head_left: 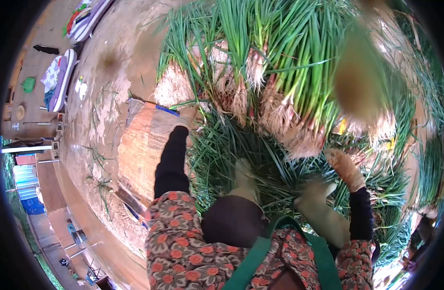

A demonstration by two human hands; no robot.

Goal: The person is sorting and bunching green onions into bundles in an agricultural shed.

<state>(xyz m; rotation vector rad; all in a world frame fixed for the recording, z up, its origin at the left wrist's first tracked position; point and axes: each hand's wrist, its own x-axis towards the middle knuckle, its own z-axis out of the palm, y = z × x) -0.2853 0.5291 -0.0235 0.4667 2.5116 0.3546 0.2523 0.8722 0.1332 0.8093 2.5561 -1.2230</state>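
Observation:
Bundles of spring onions [299,72] lie in front of me, green tops away from me and pale, shaggy roots [292,128] towards me. My left hand [187,116], in a tan glove, is at the left end of the row, its fingers drawn together beside a small root bundle [173,87] and loose green stalks. What it grips is hidden. My right hand [345,169], also gloved, reaches to the lower right of the big bundle, fingers stretched out close to its root ends. Loose green leaves [251,140] cover the ground between my hands, around my boots [323,210].
A worn wooden board [142,145] with a blue edge lies left of my left arm. More onion bundles [389,188] are heaped at the right. Purple-and-white slippers [62,79] and a green item [28,84] are on the floor at far left. Blurry smudges cover parts of the view.

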